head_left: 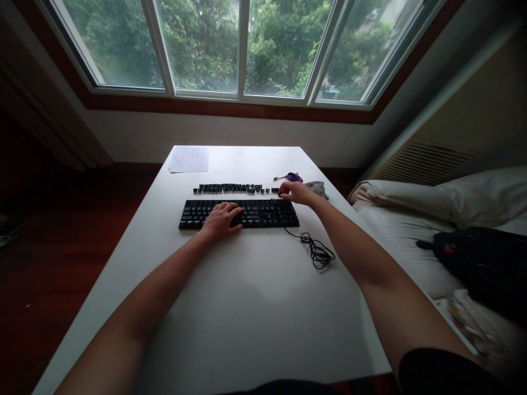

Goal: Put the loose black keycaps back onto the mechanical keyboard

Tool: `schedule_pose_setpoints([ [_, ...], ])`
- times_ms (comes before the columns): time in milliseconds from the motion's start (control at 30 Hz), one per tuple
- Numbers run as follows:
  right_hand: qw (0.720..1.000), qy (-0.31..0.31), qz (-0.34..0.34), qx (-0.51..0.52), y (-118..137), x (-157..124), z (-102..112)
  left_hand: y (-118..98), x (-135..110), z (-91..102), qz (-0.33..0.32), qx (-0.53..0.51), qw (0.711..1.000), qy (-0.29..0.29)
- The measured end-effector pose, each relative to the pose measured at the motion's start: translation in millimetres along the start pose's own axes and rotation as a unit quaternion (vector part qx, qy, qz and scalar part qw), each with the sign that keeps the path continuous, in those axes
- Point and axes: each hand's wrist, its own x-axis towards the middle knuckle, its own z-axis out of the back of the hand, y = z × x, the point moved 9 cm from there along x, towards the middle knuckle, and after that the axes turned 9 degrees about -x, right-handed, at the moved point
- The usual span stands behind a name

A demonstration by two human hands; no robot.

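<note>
A black keyboard (263,216) lies across the white table, its keys facing up. Resting on its middle keys is my left hand (222,220), the fingers stretched and a little apart. Just past the keyboard's far edge, rows of loose black keycaps (230,188) are laid out on the table. My right hand (295,192) is at the right end of these rows, thumb and fingers pinched on a small dark piece that looks like a keycap (280,193). From the keyboard's near side a black cable (319,253) runs to a loose coil.
Beyond my right hand lie a purple-handled tool (293,176) and a grey cloth (318,189). Paper (189,159) lies at the table's far left corner. A sofa (411,219) with a black bag (481,263) stands along the right side.
</note>
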Motion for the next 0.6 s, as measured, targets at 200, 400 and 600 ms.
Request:
schedule_pose_setpoints([
  [200, 0.992, 0.114, 0.031, 0.039, 7, -18, -6, 1, -1, 0.3, 0.009, 0.0, 1.0, -0.007],
  [400, 0.99, 0.138, 0.024, 0.021, 9, -22, -14, 4, 0, -0.9, 0.015, 0.004, 1.0, -0.013],
  [600, 0.989, 0.136, 0.048, -0.042, 20, -22, -14, 3, 0, -0.5, 0.013, 0.002, 1.0, -0.014],
])
